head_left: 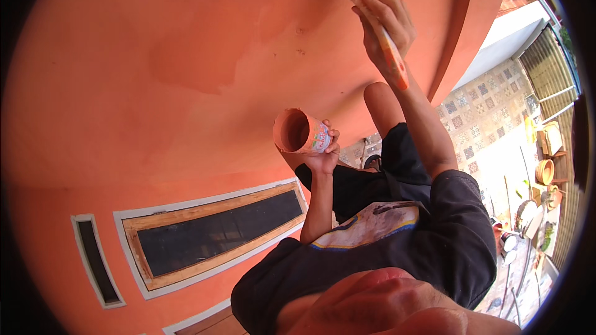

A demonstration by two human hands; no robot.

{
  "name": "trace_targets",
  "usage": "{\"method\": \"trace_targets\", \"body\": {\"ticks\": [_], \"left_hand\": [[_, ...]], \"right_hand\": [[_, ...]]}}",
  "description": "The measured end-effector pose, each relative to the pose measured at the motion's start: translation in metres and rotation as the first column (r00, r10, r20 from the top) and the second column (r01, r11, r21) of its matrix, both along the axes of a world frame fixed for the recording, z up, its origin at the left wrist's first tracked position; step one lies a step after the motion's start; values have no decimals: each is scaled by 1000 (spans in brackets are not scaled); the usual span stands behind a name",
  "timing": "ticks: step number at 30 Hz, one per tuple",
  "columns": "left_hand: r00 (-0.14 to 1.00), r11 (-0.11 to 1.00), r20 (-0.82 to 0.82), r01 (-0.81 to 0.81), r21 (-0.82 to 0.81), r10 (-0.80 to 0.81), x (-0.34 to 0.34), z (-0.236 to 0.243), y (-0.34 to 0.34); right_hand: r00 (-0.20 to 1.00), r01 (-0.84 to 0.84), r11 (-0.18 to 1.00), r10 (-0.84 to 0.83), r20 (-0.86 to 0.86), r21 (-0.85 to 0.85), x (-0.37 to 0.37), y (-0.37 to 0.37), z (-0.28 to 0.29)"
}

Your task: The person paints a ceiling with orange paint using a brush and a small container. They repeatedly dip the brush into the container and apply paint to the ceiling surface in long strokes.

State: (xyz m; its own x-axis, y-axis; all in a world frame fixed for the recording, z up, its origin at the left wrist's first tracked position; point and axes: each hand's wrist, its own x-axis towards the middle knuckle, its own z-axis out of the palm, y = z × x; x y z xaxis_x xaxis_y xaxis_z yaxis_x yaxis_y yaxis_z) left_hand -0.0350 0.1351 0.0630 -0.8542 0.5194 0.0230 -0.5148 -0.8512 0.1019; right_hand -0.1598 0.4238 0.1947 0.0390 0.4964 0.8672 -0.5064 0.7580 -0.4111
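My left hand (326,156) is wrapped around a paint-smeared cup (318,136) with a coloured print on its side. The cup's mouth faces up and its inside is coated orange; how much paint it holds I cannot tell. Raised higher, my right hand (392,23) grips a paintbrush (392,56) by its orange-stained handle. The brush's coated bristles touch or nearly touch the orange wall (124,118) at the top of the view. A darker, wet-looking patch spreads over the wall left of the brush.
A wood-framed window (217,232) with a white border and a narrow dark pane (98,260) are set in the wall at lower left. A patterned tile floor (484,105) lies to the right, with clay pots (545,172) and clutter along a corrugated fence (549,68).
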Motion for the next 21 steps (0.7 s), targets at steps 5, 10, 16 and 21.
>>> {"method": "trace_targets", "body": {"ticks": [5, 10, 16, 21], "left_hand": [[1000, 1000, -2, -11, -22, 11, 0, 0, 0], [999, 999, -3, -33, -37, 33, 1, 2, 0], [998, 998, -13, -54, -16, 54, 5, 4, 4], [998, 998, -14, -65, 0, 65, 5, 3, 5]], "right_hand": [[838, -497, 815, 361, 409, 299, 37, -61, -41], [791, -585, 777, 482, 377, 233, 18, -49, -30], [978, -207, 954, 200, 53, 219, 10, -29, -14], [920, -338, 838, 197, 339, 429, 22, -56, -38]]}}
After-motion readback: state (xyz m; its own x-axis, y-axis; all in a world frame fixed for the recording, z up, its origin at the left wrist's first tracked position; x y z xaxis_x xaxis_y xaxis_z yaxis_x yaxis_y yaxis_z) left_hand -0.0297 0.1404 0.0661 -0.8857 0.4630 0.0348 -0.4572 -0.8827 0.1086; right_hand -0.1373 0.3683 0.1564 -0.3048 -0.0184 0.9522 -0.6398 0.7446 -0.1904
